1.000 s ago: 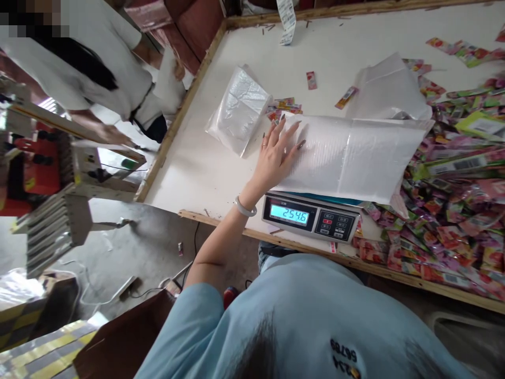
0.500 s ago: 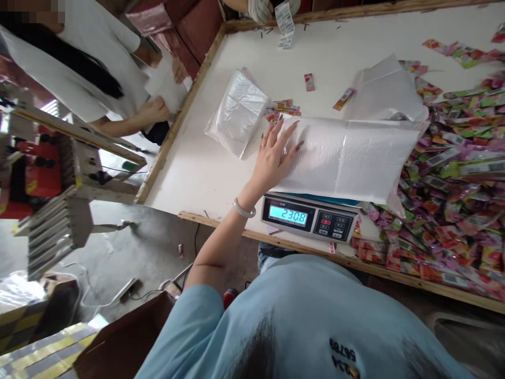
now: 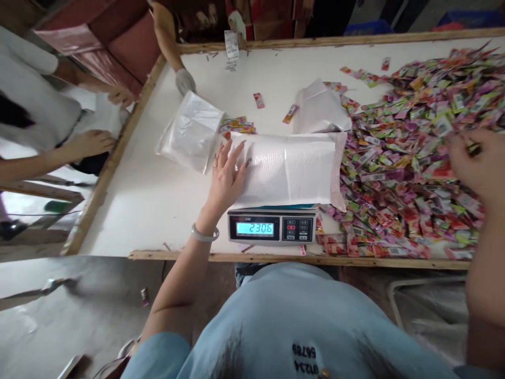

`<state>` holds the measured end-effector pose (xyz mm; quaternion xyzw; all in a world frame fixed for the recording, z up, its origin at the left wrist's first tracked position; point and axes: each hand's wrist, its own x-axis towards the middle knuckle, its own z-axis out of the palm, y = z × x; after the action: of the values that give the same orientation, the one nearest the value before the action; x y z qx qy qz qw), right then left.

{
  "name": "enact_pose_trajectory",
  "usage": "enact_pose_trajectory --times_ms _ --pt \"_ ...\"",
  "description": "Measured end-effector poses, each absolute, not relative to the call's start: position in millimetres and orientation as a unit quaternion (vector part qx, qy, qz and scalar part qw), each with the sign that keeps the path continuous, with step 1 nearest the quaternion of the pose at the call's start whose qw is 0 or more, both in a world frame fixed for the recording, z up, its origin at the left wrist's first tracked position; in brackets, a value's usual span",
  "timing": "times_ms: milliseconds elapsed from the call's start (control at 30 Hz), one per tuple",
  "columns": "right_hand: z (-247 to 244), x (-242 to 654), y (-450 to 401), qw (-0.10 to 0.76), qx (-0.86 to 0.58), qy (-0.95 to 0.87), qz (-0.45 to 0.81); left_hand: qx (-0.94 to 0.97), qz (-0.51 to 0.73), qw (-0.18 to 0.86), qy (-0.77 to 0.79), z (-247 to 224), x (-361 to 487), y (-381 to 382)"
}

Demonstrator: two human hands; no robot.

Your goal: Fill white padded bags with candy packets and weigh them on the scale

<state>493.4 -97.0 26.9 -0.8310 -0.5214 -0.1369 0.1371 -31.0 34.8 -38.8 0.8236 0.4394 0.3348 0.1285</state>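
Note:
A filled white plastic bag (image 3: 300,168) lies flat across the pan of a digital scale (image 3: 272,226), whose lit display reads about 2306. My left hand (image 3: 229,176) rests on the bag's left end with its fingers spread. At the far right, my right hand (image 3: 477,160) is over a large heap of small colourful sachets (image 3: 394,173). Its fingers are curled and somewhat blurred, and I cannot make out what is in them. Behind the bag on the scale is another white bag (image 3: 321,108).
A stack of clear plastic bags (image 3: 193,129) lies left on the white table (image 3: 158,195), under a co-worker's gloved hand (image 3: 185,81). A few sachets (image 3: 239,125) sit beside it. Printed labels (image 3: 232,46) hang at the back edge. Another person's hands (image 3: 94,142) hold something white.
My view has swung right, and my right hand has come into sight over the heap. A gloved co-worker's hand now reaches the clear bags. The display went from 2308 to 2306.

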Motion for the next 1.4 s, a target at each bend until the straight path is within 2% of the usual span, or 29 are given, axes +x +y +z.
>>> enact_pose_trajectory --times_ms 67,133,267,367,533,733,867,1000,1100,1267,1400 --pt "34 464 -99 0.226 -0.794 -0.561 -0.067 0.823 0.333 0.134 0.440 -40 -29 36" --pt "39 428 -92 0.270 -0.727 -0.631 0.032 0.823 0.331 0.143 0.440 -41 -25 36" --pt "26 358 -47 0.219 -0.565 -0.774 0.183 0.821 0.322 0.163 0.443 -40 -17 35" --pt "-1 333 -8 0.225 -0.471 -0.813 0.258 0.821 0.321 0.162 0.443 -36 -21 31" --pt "-37 346 4 0.274 -0.454 -0.807 0.261 0.815 0.324 0.142 0.459 -33 -45 22" --pt "-27 360 -17 0.392 -0.496 -0.728 0.265 0.809 0.321 0.156 0.468 -33 -42 20" --pt "-13 361 -26 0.383 -0.569 -0.663 0.300 0.815 0.317 0.152 0.460 -27 -31 20" --pt "-1 386 -45 0.387 -0.649 -0.617 0.221 0.817 0.318 0.141 0.460 -23 -34 17" --pt "3 409 -54 0.379 -0.676 -0.597 0.207 0.812 0.316 0.145 0.468 -23 -36 16" --pt "0 396 -45 0.342 -0.634 -0.645 0.255 0.812 0.314 0.155 0.467 -23 -26 17" --pt "1 360 -32 0.265 -0.531 -0.702 0.394 0.818 0.312 0.146 0.460 -20 -20 17"
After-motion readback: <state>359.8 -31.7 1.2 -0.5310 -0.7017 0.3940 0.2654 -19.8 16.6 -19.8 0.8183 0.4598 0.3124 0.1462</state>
